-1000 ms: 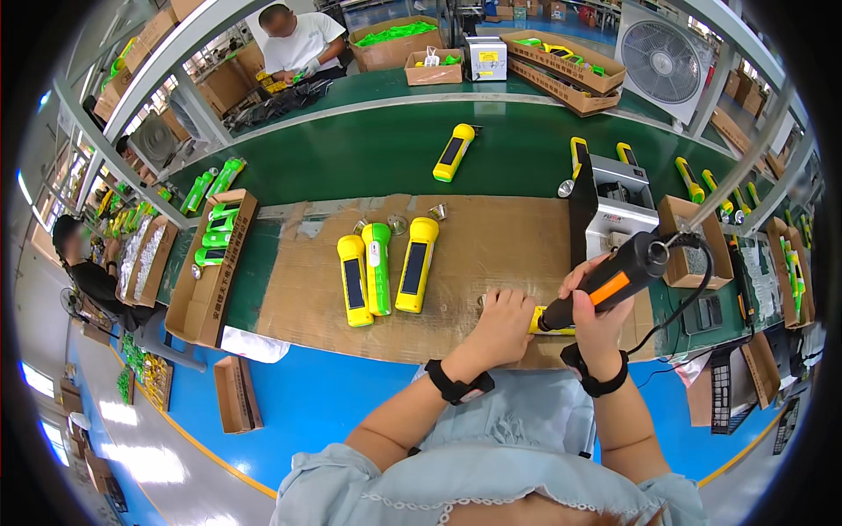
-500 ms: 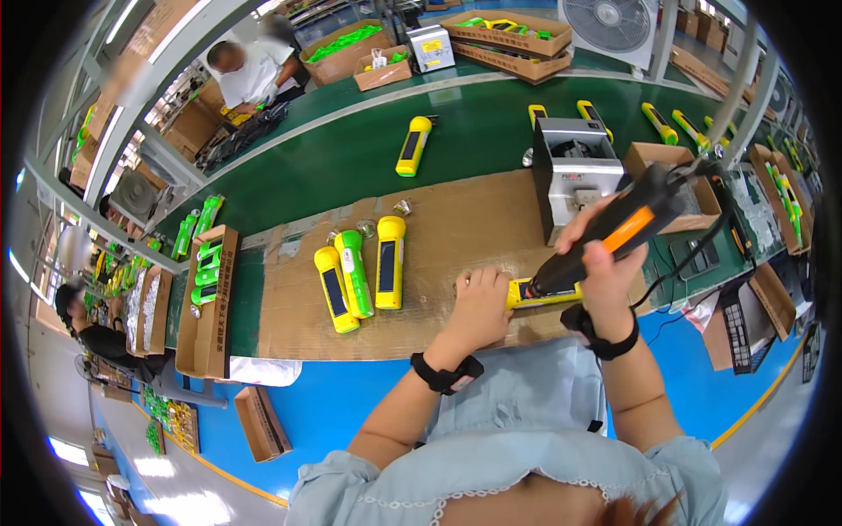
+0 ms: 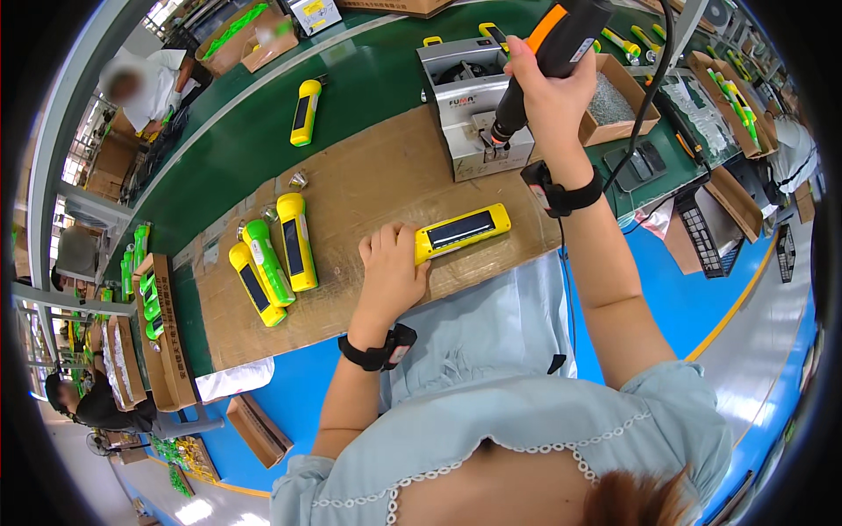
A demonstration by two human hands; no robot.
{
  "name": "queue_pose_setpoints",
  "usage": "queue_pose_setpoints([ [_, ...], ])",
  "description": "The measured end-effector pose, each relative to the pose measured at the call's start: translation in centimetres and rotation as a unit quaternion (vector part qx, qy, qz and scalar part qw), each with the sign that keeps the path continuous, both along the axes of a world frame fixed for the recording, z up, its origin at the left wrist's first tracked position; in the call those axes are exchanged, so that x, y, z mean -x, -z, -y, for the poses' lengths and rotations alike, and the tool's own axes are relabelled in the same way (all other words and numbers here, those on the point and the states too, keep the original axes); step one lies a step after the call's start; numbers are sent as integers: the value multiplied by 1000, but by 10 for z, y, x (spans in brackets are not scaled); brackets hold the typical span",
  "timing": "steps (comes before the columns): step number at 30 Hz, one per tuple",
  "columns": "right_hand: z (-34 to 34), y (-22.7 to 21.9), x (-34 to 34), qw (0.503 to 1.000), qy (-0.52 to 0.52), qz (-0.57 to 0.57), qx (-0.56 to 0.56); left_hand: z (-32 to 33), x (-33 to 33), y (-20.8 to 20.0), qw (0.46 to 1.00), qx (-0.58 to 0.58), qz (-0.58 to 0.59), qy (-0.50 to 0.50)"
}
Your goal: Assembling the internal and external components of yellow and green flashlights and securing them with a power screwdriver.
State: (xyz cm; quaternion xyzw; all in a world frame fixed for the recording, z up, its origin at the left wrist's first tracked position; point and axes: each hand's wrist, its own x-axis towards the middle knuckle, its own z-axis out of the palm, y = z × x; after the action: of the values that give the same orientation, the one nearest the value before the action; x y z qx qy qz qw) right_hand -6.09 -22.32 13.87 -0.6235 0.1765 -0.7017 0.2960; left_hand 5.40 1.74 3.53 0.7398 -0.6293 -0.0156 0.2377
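Note:
My left hand (image 3: 391, 270) is closed round the head end of a yellow flashlight (image 3: 478, 225) that lies on the cardboard with its dark solar panel up. In my right hand (image 3: 554, 101) is a black and orange electric screwdriver (image 3: 517, 98), its cable trailing down past my wrist. The screwdriver's tip is at the front of a silver metal screw feeder (image 3: 454, 98); whether a screw sits on the tip is too small to tell. To the left of my left hand lie a green flashlight (image 3: 267, 263) and two yellow flashlights, with small reflector cups (image 3: 298, 180) beside them.
A cardboard sheet (image 3: 368, 175) covers the near part of the green bench. Another yellow flashlight (image 3: 305, 112) lies farther back. A box of small screws (image 3: 612, 103) stands right of the feeder, and a carton of green flashlights (image 3: 167, 351) at the left. A co-worker (image 3: 149, 88) sits across the bench.
My right hand has lifted the screwdriver off the flashlight and moved it away to the screw feeder. My left hand still holds the flashlight. The whole view has shifted and turned.

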Motion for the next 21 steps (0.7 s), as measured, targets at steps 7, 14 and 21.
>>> queue_pose_setpoints([
  [7,-3,-4,-2,989,-71,-119,-47,-4,7,1,999,9,12,-29],
  [14,-26,-3,7,995,-82,51,-10,-4,3,8,999,16,12,-30],
  [21,-1,-5,-8,999,6,15,34,-7,0,9,999,16,7,-30],
])
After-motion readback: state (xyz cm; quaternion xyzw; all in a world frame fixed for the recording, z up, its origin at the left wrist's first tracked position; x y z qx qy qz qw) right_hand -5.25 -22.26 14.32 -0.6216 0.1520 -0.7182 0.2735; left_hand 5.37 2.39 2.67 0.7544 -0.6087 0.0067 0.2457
